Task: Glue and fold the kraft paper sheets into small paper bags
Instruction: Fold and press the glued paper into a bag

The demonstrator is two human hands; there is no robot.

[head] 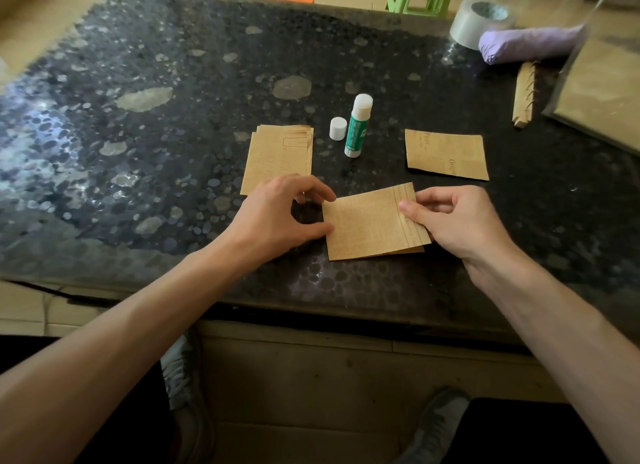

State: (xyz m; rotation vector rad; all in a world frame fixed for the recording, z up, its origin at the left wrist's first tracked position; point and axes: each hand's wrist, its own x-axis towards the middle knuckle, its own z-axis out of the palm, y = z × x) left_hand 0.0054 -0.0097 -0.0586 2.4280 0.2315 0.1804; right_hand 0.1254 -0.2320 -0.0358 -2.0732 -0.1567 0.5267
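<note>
My right hand (457, 221) pinches the right edge of the folded kraft sheet (367, 224). The thumb lies on top along a printed strip and the other fingers are curled beneath. My left hand (277, 217) curves toward the same sheet from the other side. Its forefinger tip touches the far left corner and its thumb tip touches the left edge. I cannot tell whether that hand truly pinches the paper or only steadies it.

The sheet lies between my two hands on the dark speckled table (138, 145). It is doubled over, with a lower layer peeking out at the near right corner.

Just beyond my left hand sits the stack of kraft sheets (277, 152), its near edge partly hidden by my knuckles. Beyond the gap between my hands the glue stick (356, 131) stands uncapped with its white glue exposed. Its white cap (338, 128) stands just beside it, on the left-hand side. Beyond my right hand, apart from it, lies another folded kraft piece (446, 153) with printed words on it.

Far past my right hand are a roll of tape (481, 20) and a purple bundle (530, 42), which touch each other.
</note>
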